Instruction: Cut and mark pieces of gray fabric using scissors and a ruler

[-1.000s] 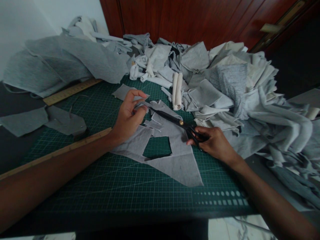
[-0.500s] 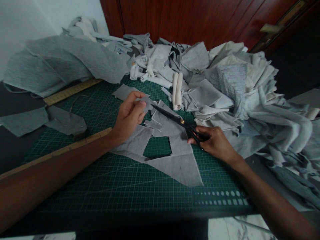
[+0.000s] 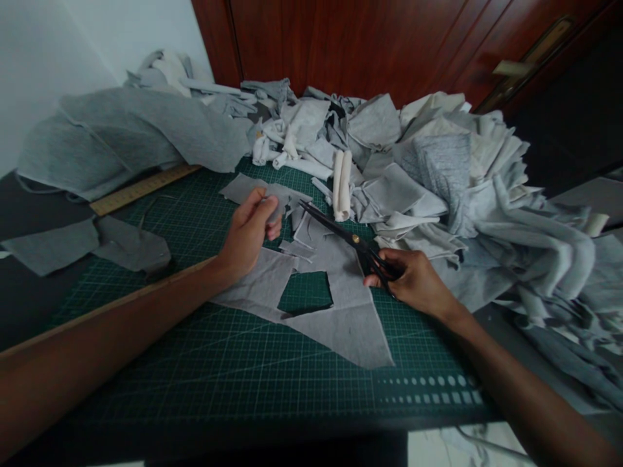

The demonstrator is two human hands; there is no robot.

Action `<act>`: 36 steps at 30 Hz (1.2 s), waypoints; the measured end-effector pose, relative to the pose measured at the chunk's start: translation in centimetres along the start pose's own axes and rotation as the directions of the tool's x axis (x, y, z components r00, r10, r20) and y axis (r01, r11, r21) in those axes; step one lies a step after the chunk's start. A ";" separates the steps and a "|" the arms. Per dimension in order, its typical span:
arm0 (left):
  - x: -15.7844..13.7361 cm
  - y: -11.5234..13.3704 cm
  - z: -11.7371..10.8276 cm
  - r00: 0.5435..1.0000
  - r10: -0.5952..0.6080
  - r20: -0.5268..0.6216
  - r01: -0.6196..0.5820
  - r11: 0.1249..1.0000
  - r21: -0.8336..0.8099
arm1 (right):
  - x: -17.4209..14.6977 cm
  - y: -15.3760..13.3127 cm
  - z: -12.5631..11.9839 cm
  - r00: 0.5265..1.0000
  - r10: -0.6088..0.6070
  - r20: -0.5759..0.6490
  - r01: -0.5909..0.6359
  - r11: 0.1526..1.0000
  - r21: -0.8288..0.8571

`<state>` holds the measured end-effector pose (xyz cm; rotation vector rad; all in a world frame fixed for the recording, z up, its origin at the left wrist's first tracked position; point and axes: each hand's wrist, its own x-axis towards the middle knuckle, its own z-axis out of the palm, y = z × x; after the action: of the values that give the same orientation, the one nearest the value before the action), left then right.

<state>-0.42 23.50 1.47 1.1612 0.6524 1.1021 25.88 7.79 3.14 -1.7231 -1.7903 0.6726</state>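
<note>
Pinched between the thumb and fingers of my left hand (image 3: 253,227) is a small grey fabric piece (image 3: 286,202), held above the mat. My right hand (image 3: 413,275) grips the handles of black scissors (image 3: 335,227), whose blades point left with their tips near that piece. Below lies a larger grey cloth (image 3: 353,324) with a four-sided hole cut through it. Narrow fabric strips (image 3: 298,250) rest on its upper part. All of this is over a green cutting mat (image 3: 219,370) with grid lines.
A heap of grey and cream fabric (image 3: 428,175) spreads across the back and right. Rolled cream cloth (image 3: 342,185) stands near the scissors. On the left are a wooden ruler (image 3: 141,189), a large grey cloth (image 3: 146,123) and flat scraps (image 3: 53,245). A red-brown door (image 3: 331,45) rises behind.
The fabric piece in my left hand now shows more of its surface, turned out to the right. The scissor blades look more nearly closed. The view has shifted slightly.
</note>
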 end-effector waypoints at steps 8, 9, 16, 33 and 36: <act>-0.1 -0.1 -0.1 1.000 0.009 -0.026 -0.008 0.999 0.039 | 0.0 0.3 0.9 0.993 -0.031 -0.116 0.015 0.991 -0.134; -0.1 -0.1 -0.2 1.000 0.010 -0.024 -0.009 0.999 0.036 | 0.0 0.4 1.0 0.990 -0.031 -0.136 0.009 0.986 -0.166; -0.5 0.3 0.0 0.999 -0.013 0.034 0.011 0.999 0.037 | 0.4 1.4 0.8 0.973 0.029 -0.231 -0.078 0.975 -0.207; -0.3 0.2 -0.3 0.995 -0.015 0.100 0.009 0.998 0.062 | 0.7 1.6 0.9 0.972 0.001 -0.235 -0.046 0.981 -0.190; -0.3 0.2 -0.1 0.996 0.003 0.091 -0.010 0.997 0.072 | 0.7 1.6 0.7 0.977 -0.003 -0.215 -0.014 0.997 -0.076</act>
<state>-0.74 23.25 1.60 1.2689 0.6223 1.0322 26.50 8.60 1.60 -1.7779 -1.6804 0.4056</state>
